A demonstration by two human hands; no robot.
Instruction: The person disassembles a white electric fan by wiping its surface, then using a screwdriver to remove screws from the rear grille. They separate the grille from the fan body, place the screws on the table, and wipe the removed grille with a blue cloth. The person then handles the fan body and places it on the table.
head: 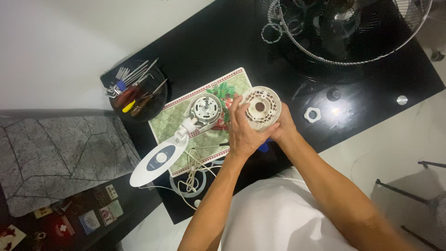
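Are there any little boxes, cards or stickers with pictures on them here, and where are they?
Small flat rectangular packets, blue, cream and red: low shelf, bottom left.
Red and white card: bottom left corner.
Oval blue label: on the white fan base.
Green printed rectangular mat with red border: on the black table, under the fan motor.

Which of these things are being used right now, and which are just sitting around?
Being used:
- round white vented cover, held by the left hand and right hand
- fan motor on the white fan stand, on the patterned mat

Sitting around:
- bowl of tools
- wire fan guard
- white plastic nut
- grey cushion
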